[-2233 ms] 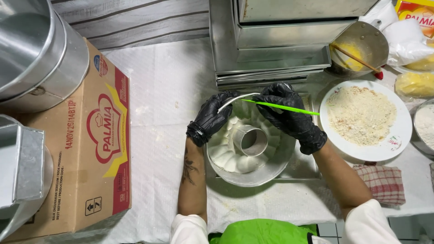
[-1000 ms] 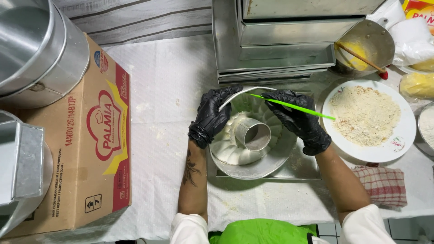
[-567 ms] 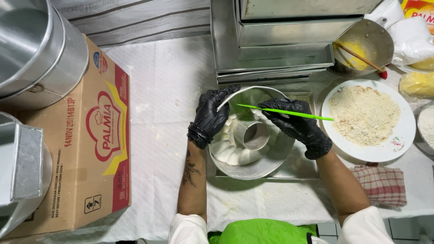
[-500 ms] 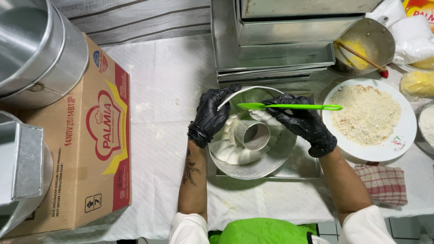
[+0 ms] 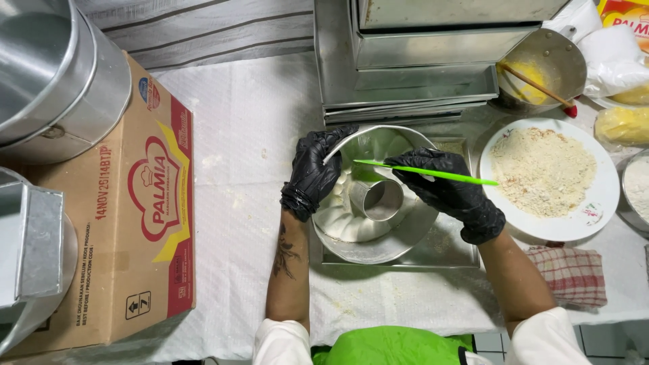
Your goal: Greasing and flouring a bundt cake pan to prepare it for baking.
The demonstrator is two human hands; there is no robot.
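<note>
The ring-shaped cake tin [image 5: 375,203] sits tilted on a flat metal tray [image 5: 446,250], near the middle of the white cloth-covered table [image 5: 236,135]. The left hand [image 5: 314,172], in a black glove, is closed over the tin's left rim and props it up. The right hand [image 5: 449,192], also gloved, is clamped on a thin green brush handle [image 5: 433,174] that lies across the tin's upper half, its tip close to the left rim.

Change: over the last two seconds the green handle has swung from a slanted line to a nearly level one, and its tip has travelled leftward across the tin. The tin has kept its place and its tilt. Judged from this, the inner wall is being coated in sweeps; white smears cover the lower left inside, and the centre tube looks bare metal.

Packages, relative to the tin:
- Left: a large brown cardboard box [image 5: 135,209] with a red, white and yellow emblem and dark printing on the top face.
- Far right, top corner: an orange-yellow package [image 5: 625,15], partly cut off.
- Right: a white plate of pale crumbs [image 5: 544,179].
- Upper right: a metal pot [image 5: 541,67] with yellow contents and a stick.
- Lower right: a red checked cloth [image 5: 571,274].
</note>
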